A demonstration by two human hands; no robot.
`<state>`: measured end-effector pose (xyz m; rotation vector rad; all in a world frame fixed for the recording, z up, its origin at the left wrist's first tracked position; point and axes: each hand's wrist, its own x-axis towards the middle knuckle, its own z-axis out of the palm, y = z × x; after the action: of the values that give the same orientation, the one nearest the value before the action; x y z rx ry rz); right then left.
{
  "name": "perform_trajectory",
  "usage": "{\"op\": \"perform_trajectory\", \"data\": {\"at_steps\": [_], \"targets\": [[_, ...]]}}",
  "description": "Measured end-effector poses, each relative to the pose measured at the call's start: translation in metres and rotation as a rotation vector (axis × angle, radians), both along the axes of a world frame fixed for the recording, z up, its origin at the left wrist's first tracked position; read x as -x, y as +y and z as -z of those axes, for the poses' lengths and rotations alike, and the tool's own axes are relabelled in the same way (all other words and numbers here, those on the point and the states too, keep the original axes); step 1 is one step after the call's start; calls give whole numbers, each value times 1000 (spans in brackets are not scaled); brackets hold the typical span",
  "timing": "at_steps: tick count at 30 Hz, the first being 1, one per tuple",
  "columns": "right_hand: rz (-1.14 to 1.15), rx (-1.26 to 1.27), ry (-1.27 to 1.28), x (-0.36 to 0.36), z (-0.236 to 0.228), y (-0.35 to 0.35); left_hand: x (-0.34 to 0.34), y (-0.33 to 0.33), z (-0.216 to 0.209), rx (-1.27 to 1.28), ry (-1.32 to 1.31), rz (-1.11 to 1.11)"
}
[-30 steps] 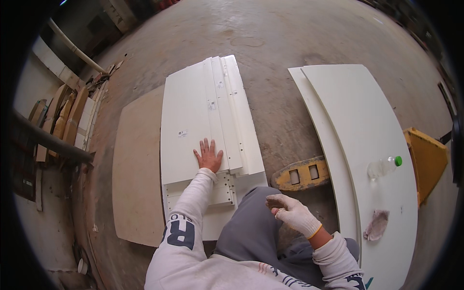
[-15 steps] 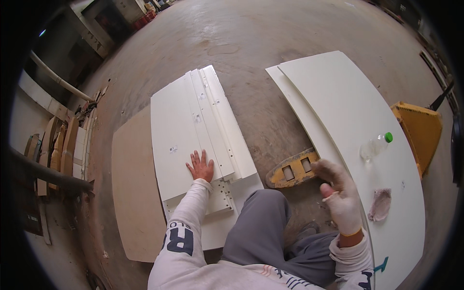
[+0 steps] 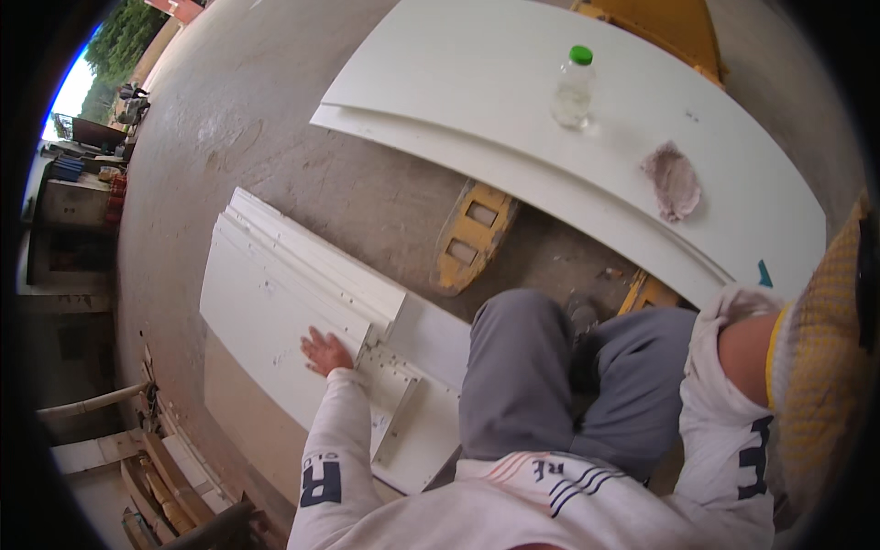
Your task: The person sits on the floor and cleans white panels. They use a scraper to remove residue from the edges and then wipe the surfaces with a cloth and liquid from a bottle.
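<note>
My left hand [image 3: 325, 352], bare, lies on a stack of white panels [image 3: 266, 293] with its fingers spread. Small holes and ledges show along the panels' right side. My right hand [image 3: 820, 367], in a yellowish knit glove, is raised close at the right rim. Its fingers are too near and cut off to make out, as is anything in them. To the right, a second stack of white boards [image 3: 440, 73] carries a clear bottle [image 3: 574, 96] with a green cap, a crumpled pinkish cloth [image 3: 674, 183] and a small teal piece [image 3: 764, 273].
A yellow fork of a pallet jack [image 3: 475, 240] sticks out from under the right boards, and its yellow body [image 3: 655, 27] stands behind them. Brown board [image 3: 240, 385] lies under the left stack. Planks [image 3: 165, 490] and a pole [image 3: 92, 403] are at the lower left.
The view has swung to the right. My right hand has risen from above the board edge to the right rim. The left hand remains on the panels, fingers still spread.
</note>
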<state>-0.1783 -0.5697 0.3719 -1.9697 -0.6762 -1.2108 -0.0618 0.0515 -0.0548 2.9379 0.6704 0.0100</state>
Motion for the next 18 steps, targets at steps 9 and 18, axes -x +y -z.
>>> {"op": "perform_trajectory", "data": {"at_steps": [9,18], "targets": [[268,-20,-24,78,21,-20,-19,35,3,-134,7,-3],[612,-193,-33,134,36,-44,-17,12,10,-144,10,9]]}}
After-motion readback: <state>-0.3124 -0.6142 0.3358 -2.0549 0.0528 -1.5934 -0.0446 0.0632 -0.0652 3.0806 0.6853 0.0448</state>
